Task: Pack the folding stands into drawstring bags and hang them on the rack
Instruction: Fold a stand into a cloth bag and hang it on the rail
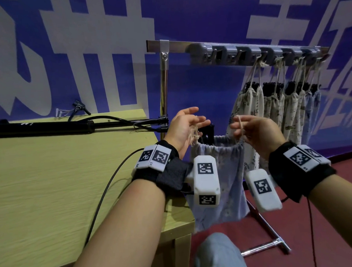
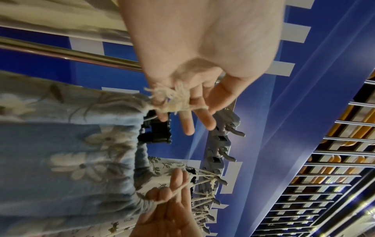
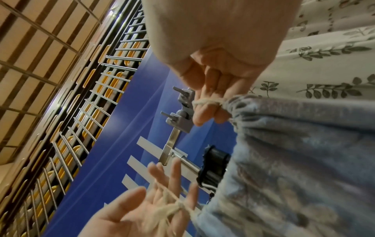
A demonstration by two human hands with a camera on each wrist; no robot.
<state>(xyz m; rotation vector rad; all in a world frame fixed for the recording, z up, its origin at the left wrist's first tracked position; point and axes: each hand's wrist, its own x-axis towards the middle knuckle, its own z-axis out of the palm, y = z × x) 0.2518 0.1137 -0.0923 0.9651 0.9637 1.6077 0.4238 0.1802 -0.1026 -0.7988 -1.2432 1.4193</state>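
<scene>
Both your hands are holding the blue bag (image 1: 219,171) up by its cords, off the right end of the bench (image 1: 52,179), in front of the rack (image 1: 238,50). Your left hand (image 1: 183,127) is sitting mostly open, fingers fairly straight and spread, with the frayed cord knot (image 2: 174,99) lying across the fingers; whether the thumb is actually pinching it, can't tell. Your right hand (image 1: 257,129) is curling its fingers round the other cord (image 3: 207,101), which is looping over them right at the bag's gathered mouth. The bag is hanging between the two hands, mouth partly cinched, with the black stand (image 2: 158,133) poking out of the opening on the left-hand side. The bag is not touching the bench; it's hanging just past the bench edge. Behind it, four filled bags (image 1: 275,108) are already hanging by their cords from hooks on the right half of the rack, black stand tops showing at their mouths. Hooks to the left (image 1: 214,56) of those are showing nothing on them. A black tripod (image 1: 49,126) is lying along the bench's far edge.
</scene>
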